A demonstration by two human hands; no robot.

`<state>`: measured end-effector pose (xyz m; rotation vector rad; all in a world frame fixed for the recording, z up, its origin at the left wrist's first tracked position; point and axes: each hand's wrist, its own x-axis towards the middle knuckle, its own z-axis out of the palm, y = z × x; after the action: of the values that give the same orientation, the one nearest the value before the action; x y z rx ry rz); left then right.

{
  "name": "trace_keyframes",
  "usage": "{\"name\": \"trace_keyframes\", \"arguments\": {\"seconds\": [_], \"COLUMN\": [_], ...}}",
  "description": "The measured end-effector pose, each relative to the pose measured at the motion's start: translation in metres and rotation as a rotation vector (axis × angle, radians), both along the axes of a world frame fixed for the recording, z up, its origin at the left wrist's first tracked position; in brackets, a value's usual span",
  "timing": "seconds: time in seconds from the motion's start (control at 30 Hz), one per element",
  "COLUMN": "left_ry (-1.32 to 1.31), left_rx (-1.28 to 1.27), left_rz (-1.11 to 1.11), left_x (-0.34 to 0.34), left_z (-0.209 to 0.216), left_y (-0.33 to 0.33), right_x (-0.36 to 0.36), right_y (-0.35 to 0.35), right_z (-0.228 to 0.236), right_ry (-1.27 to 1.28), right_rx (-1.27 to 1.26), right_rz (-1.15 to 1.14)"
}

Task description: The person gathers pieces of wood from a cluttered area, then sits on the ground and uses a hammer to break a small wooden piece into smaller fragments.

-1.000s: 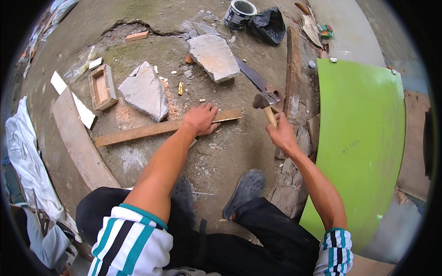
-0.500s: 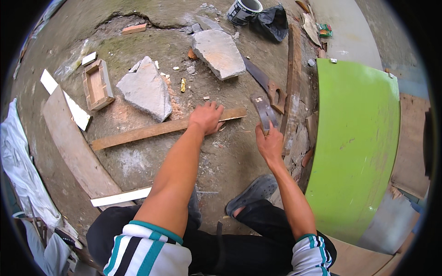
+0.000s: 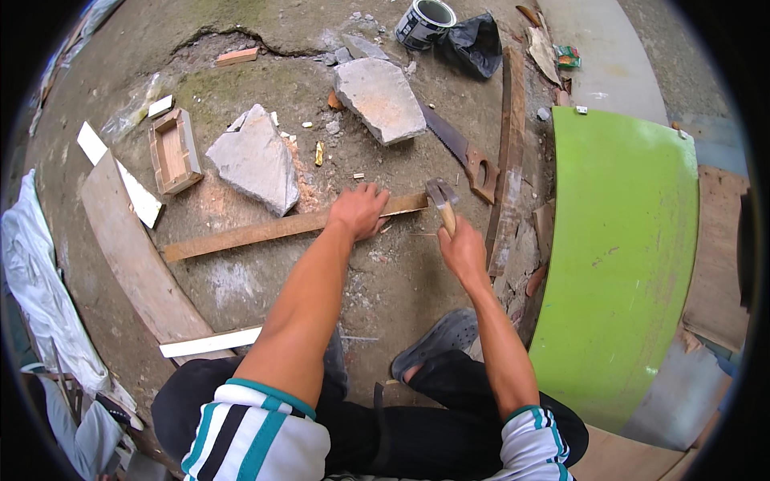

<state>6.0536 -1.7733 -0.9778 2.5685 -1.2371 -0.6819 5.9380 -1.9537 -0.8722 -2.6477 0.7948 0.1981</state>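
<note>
A long, narrow wooden strip (image 3: 257, 232) lies slantwise on the ground. Near its right end my left hand (image 3: 358, 212) grips it, fingers curled over the far edge. My right hand (image 3: 464, 250) is closed around the wooden handle of a claw hammer (image 3: 442, 193). The metal head is beside the strip's right tip; whether they touch I cannot tell. Beyond the strip lie two slabs of broken concrete (image 3: 255, 160), the nearer one close to the strip's far edge. A handsaw (image 3: 481, 170) with a wooden handle rests just past the hammer.
A small wooden box-like piece (image 3: 174, 152) and flat boards (image 3: 132, 248) lie on the left. A dark timber (image 3: 512, 120) runs along the right, beside a green panel (image 3: 618, 256). An open can (image 3: 425, 22) and a black plastic bag (image 3: 473, 44) are at the far side.
The hammer has swung down and left, its head coming from above the right hand to the strip's right tip. My left hand stays on the strip.
</note>
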Motion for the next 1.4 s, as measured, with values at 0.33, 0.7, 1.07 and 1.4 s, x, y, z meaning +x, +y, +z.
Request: {"name": "trace_keyframes", "arguments": {"seconds": [0.33,0.7,1.07,1.4], "left_ry": [-0.003,-0.066,-0.357,-0.334], "left_rx": [0.015,-0.038,-0.126,-0.097], "left_rz": [0.011,0.013,-0.006,-0.064], "left_x": [0.001,-0.014,-0.029,-0.028], "left_z": [0.003,0.001,-0.025,-0.024], "left_y": [0.006,0.004,0.006,0.002], "right_x": [0.071,0.075,0.007,-0.008], "right_y": [0.002,-0.034,-0.026,-0.018], "right_z": [0.051,0.029,0.003,-0.005], "right_ry": [-0.156,0.07,0.007,0.168], "right_rx": [0.036,0.079,0.069,0.002], "right_rz": [0.077,0.132,0.023,0.089]}}
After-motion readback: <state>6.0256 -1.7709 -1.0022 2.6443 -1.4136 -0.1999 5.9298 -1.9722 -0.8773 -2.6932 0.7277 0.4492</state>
